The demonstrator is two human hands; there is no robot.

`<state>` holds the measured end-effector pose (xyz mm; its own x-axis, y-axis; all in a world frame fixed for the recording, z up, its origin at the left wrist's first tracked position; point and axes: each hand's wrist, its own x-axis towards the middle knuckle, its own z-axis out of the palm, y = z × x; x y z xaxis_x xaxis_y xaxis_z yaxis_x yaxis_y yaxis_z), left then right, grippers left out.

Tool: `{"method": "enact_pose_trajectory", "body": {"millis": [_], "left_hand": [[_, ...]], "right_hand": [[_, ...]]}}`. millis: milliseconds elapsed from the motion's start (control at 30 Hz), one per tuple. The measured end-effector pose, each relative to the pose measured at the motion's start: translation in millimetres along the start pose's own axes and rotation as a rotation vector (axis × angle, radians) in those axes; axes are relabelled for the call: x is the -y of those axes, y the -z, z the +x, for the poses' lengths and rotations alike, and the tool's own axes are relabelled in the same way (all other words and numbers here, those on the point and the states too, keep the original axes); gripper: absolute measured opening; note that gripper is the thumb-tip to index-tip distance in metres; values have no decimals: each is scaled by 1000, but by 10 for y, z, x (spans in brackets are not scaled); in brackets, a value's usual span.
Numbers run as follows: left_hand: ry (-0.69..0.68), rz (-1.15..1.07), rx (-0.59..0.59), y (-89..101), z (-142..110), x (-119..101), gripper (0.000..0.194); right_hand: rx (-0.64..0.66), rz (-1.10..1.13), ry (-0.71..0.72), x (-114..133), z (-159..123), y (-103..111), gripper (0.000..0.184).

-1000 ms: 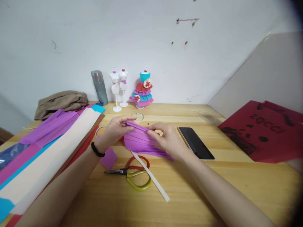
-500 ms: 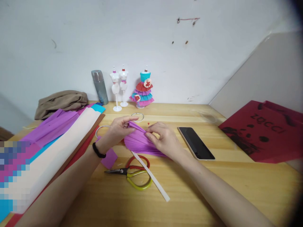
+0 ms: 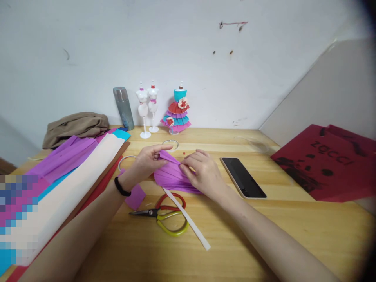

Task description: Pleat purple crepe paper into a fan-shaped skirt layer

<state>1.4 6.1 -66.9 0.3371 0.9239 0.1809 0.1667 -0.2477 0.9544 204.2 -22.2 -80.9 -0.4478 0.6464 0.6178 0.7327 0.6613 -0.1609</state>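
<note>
A pleated sheet of purple crepe paper (image 3: 172, 174) fans out on the wooden table between my hands. My left hand (image 3: 149, 158) pinches its upper left corner between thumb and fingers. On the upper right edge, my right hand (image 3: 202, 172) grips the folds with thumb and fingertips, covering part of the paper. Just below the paper lie scissors (image 3: 152, 212) with one red and one yellow handle loop, blades toward the left. A white strip (image 3: 190, 223) crosses over the handles. Near my left wrist lies a small purple paper piece (image 3: 135, 197).
Colored paper sheets (image 3: 85, 168) lie at left beside a brown cloth (image 3: 78, 125). At the back stand a flask (image 3: 125, 109), two white mannequins (image 3: 143, 109) and one in a ruffled dress (image 3: 179, 111). A phone (image 3: 243, 177) and a red bag (image 3: 326, 168) are at right.
My right hand shifts very slightly at the paper's upper edge, its fingers a little higher. My left hand keeps its pinch, and the other things stay put.
</note>
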Motion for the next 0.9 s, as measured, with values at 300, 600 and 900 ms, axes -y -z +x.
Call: {"method": "enact_pose_trajectory", "body": {"millis": [300,600,900], "left_hand": [[-78,114,40,49,-5,-32,62],[-171,334,-69,20,-3,-46,31],[-221,416,-59,48,4,13,16]], "right_hand": [[2,-25,16,-12,2,3,21],[48,-51,66,2,2,39,22],[57,-47,81,1,12,56,23]]}}
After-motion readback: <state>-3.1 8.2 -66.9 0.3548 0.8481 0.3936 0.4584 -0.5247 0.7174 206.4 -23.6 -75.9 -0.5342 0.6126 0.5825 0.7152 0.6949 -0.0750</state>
